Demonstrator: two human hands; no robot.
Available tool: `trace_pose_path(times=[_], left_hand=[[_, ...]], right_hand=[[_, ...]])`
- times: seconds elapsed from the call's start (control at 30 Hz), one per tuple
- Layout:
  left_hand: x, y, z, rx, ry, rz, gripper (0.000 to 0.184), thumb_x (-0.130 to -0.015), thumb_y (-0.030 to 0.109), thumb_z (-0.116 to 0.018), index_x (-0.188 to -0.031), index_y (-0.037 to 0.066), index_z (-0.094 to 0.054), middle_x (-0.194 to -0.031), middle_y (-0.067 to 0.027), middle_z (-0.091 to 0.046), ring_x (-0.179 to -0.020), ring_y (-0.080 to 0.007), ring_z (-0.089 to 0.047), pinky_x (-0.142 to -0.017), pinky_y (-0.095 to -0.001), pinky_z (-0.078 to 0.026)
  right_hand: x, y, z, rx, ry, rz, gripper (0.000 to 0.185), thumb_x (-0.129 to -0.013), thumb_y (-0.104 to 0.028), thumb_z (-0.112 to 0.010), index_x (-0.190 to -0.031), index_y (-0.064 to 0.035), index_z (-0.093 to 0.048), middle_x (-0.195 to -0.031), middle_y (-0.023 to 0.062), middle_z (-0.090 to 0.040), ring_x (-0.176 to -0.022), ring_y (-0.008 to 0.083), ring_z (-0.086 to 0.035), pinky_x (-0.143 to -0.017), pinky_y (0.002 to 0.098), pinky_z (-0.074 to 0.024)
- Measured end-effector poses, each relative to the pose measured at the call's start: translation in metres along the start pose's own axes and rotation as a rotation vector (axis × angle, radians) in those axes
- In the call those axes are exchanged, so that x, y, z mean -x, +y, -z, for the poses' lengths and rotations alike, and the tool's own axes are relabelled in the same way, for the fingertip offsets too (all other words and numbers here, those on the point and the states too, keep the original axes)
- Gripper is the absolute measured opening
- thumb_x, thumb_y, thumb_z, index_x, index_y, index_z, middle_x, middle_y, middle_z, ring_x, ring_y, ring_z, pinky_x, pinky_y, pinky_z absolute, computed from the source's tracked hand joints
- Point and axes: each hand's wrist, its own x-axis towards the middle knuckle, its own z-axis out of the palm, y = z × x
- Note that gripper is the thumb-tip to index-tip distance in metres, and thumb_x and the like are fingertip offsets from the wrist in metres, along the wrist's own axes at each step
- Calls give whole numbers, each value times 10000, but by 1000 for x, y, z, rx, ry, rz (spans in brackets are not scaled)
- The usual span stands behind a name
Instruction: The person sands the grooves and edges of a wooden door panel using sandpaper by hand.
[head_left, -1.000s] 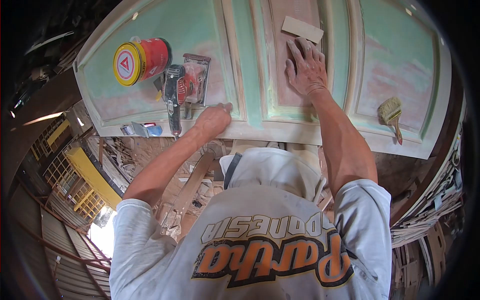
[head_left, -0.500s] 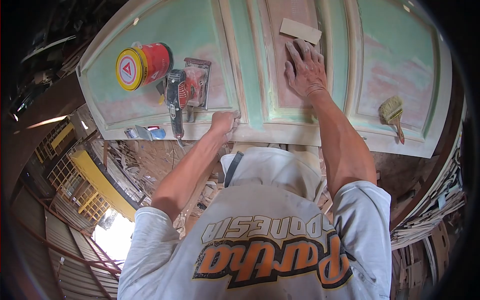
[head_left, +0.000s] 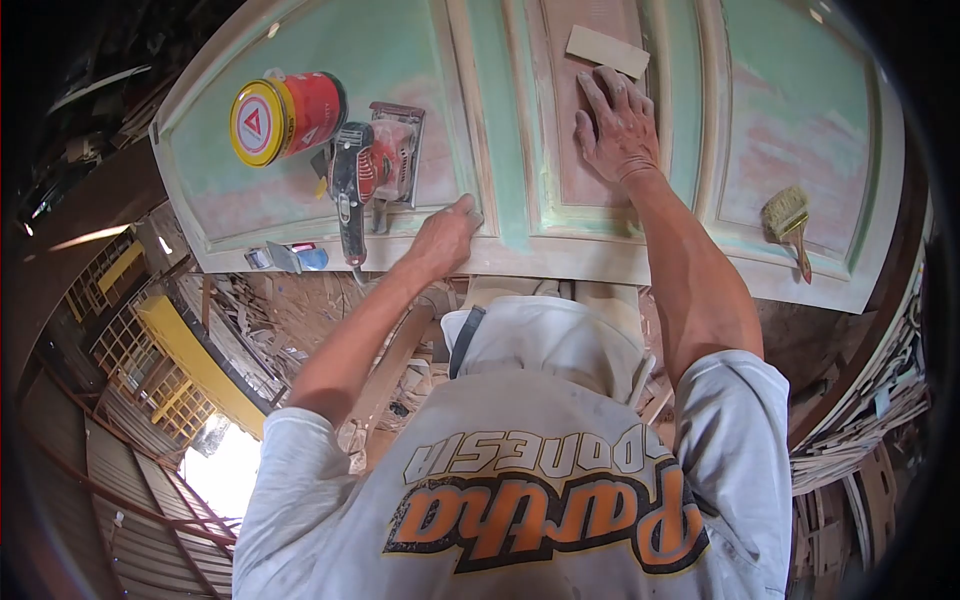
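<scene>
A large panelled door [head_left: 512,262], patched in green and pink, lies flat before me. My left hand [head_left: 448,237] is closed on its near frame, by the corner of the left panel's moulding; whatever its fingers may hold is hidden. Spread on the pink middle panel, my right hand [head_left: 618,125] rests with its fingers apart. Just beyond those fingertips sits a flat cream rectangular piece [head_left: 607,51], which the hand does not appear to grip. Left of my left hand is a red and black power sander [head_left: 372,165], resting on the left panel.
A red and yellow can [head_left: 290,115] lies on the left panel behind the sander. Small packets [head_left: 288,257] are at the near left edge. A paintbrush [head_left: 787,222] lies on the right panel. Wood scraps [head_left: 270,315] cover the floor, and stacked wood pieces [head_left: 865,430] stand at right.
My left hand has shifted slightly away from me along the frame, its fingers turning toward the moulding corner. My right hand stays on the middle panel, nearly unmoved. The view has shifted a little.
</scene>
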Motion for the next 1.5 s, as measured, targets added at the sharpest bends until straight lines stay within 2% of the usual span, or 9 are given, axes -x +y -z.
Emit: trace_pose_path(times=[0.33, 0.57, 0.67, 0.73, 0.83, 1.07, 1.17, 1.23, 1.5], left_hand=[[4, -5, 29, -529, -284, -197, 126, -918, 35, -645, -973, -31, -738, -1131, -215, -649, -1031, -432, -702, -877, -527, -616], [-8, -2, -26, 14, 46, 183, 186, -929, 89, -656, -941, -74, -747, -1129, -301, -706, -989, -549, -692, -939, -568, -562], [-9, -1, -36, 393, 222, 324, 205, -931, 90, -662, -906, -106, -716, -896, -260, -727, -796, -485, -709, -780, -554, -557], [-21, 8, -28, 845, 181, 927, 232, -944, 93, -675, -851, -118, -699, -718, -158, -673, -644, -322, -656, -616, -510, -490], [-24, 3, -30, 1140, 212, 1034, 204, -1014, 129, -726, -914, -41, -777, -801, -36, -708, -616, -146, -591, -596, -368, -474], [-26, 20, -25, 985, 371, 828, 174, -1012, 102, -704, -974, -41, -795, -828, -91, -736, -706, -199, -651, -688, -396, -500], [-24, 16, -28, 436, 532, 449, 185, -981, 86, -639, -943, -54, -754, -921, -245, -702, -845, -402, -695, -797, -492, -521], [-10, 21, -21, 280, 413, 324, 189, -957, 67, -622, -1007, -52, -761, -1038, -306, -645, -1022, -499, -658, -920, -557, -511], [1, -2, -3, 67, 76, 71, 154, -924, 39, -595, -957, -37, -725, -1111, -270, -637, -972, -495, -695, -889, -559, -564]], right_hand=[[0, 0, 0, 9, -5, -9, 621, -1002, -334, -638, -1603, -213, -543, -1630, 79, -468, -1526, 318, -447, -1246, 492, -359], [1, -1, 0, 9, 13, -3, 615, -987, -334, -652, -1581, -202, -564, -1622, 75, -477, -1513, 315, -461, -1235, 494, -371], [0, -2, 2, 8, 18, 3, 614, -986, -331, -654, -1579, -198, -565, -1617, 77, -483, -1510, 317, -464, -1234, 494, -372], [-2, -3, 2, 12, 24, 4, 615, -985, -329, -655, -1579, -197, -565, -1614, 78, -487, -1508, 319, -466, -1234, 495, -373], [0, -3, 2, -2, 20, -9, 615, -986, -326, -655, -1580, -199, -562, -1609, 79, -492, -1505, 321, -467, -1235, 496, -372], [-1, -2, 0, 5, 31, 3, 623, -982, -330, -658, -1584, -206, -558, -1597, 77, -497, -1498, 326, -470, -1230, 495, -375], [-2, -1, 1, 7, 38, 19, 619, -976, -331, -661, -1575, -207, -567, -1586, 74, -500, -1492, 324, -475, -1225, 493, -377], [2, -3, 0, 14, 32, 23, 616, -973, -332, -663, -1569, -208, -573, -1581, 72, -500, -1489, 322, -478, -1222, 493, -379], [-1, -4, 2, 39, 38, 16, 601, -971, -329, -665, -1549, -187, -579, -1578, 74, -498, -1473, 322, -493, -1217, 496, -379]])
